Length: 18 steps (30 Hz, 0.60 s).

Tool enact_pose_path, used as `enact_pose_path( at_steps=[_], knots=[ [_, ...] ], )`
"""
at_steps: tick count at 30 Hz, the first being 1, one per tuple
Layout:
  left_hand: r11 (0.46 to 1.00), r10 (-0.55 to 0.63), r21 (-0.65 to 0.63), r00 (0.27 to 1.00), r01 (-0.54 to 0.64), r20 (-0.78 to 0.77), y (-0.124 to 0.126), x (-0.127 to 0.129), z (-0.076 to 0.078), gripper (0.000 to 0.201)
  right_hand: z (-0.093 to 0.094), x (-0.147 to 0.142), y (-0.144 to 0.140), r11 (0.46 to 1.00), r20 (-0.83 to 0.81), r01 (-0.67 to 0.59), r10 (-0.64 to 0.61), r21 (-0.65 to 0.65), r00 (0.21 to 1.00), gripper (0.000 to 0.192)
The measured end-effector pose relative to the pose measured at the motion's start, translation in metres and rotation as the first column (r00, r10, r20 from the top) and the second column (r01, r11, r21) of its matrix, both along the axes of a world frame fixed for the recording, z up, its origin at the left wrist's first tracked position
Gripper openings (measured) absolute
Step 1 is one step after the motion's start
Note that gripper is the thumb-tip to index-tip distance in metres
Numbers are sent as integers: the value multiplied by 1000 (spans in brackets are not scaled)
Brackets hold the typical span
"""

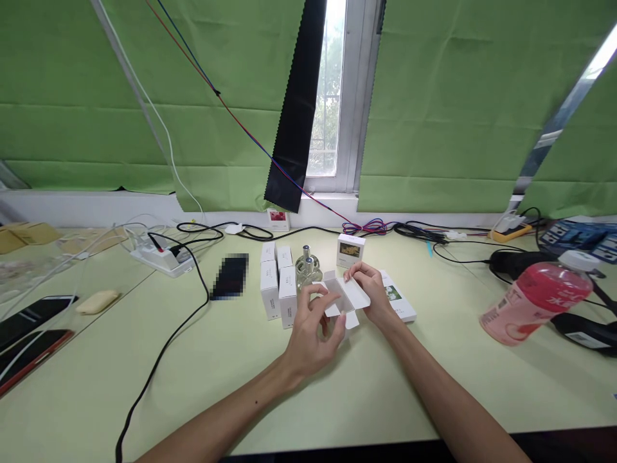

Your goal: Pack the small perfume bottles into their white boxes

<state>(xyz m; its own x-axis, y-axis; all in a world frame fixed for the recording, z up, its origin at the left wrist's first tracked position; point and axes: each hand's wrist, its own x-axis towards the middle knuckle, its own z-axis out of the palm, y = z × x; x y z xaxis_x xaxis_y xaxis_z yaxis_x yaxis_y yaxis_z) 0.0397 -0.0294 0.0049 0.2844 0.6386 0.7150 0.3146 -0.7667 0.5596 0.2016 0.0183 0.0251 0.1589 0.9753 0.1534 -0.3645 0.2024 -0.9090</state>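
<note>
A small white carton (355,292) with its flaps folded out is between my hands, its open end facing up. My left hand (313,328) curls around its near left side, thumb and fingers on the card. At the far right edge, my right hand (372,289) pinches the lid flap. Just behind the left fingers stand glass bottles (311,273) with silver caps, partly hidden. Several closed white boxes (270,289) stand upright to their left. Behind the right hand is a white box with a yellow-flower picture (350,249). A flat white box (400,302) lies beside the right wrist.
A pink drink bottle (535,299) leans at the right, near black objects. A pixelated dark rectangle (230,276) lies left of the boxes. Farther left are a power strip (161,257), a cream oval case (98,301) and phones (36,357). A black cable (166,344) crosses the table.
</note>
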Motion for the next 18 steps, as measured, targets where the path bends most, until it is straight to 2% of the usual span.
enact_pose_path(
  at_steps=[11, 18],
  knots=[
    [1000, 28, -3, 998, -28, -49, -1, 0, -2, 34, -2, -1, -1, 999, -38, -41, 40, -31, 998, 6],
    [999, 43, -23, 996, -45, -74, 0, 1, -2, 30, -3, -4, 1, 996, -130, -66, 57, -64, 990, 7]
  ],
)
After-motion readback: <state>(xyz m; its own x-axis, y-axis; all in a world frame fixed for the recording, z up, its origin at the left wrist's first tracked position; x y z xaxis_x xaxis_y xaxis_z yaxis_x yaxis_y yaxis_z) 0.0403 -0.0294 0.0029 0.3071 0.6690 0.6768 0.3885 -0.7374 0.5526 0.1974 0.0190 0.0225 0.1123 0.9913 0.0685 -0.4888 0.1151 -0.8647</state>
